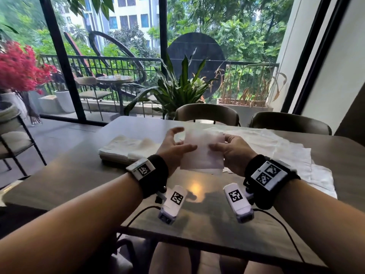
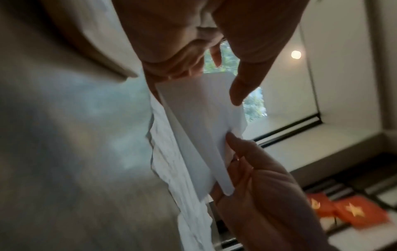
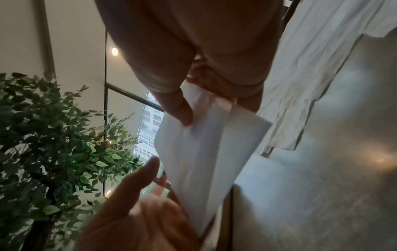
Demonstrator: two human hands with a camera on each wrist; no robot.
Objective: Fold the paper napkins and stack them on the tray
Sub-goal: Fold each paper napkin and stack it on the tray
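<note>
I hold a folded white napkin (image 1: 203,153) upright above the table between both hands. My right hand (image 1: 218,142) pinches its right edge, thumb in front and fingers behind; the right wrist view shows the same pinch (image 3: 210,110). My left hand (image 1: 187,138) is at the napkin's left edge with fingers spread and straight, and the thumb lies against the sheet (image 2: 193,127). A stack of folded napkins (image 1: 128,147) sits on a tray (image 1: 113,162) to the left. Unfolded napkins (image 1: 280,149) lie spread on the right.
The grey table (image 1: 197,224) has bare surface in front of my wrists. Two dark chairs (image 1: 207,113) stand at the far side, with a potted plant (image 1: 177,89) and windows behind. Cables hang from the wrist cameras over the near edge.
</note>
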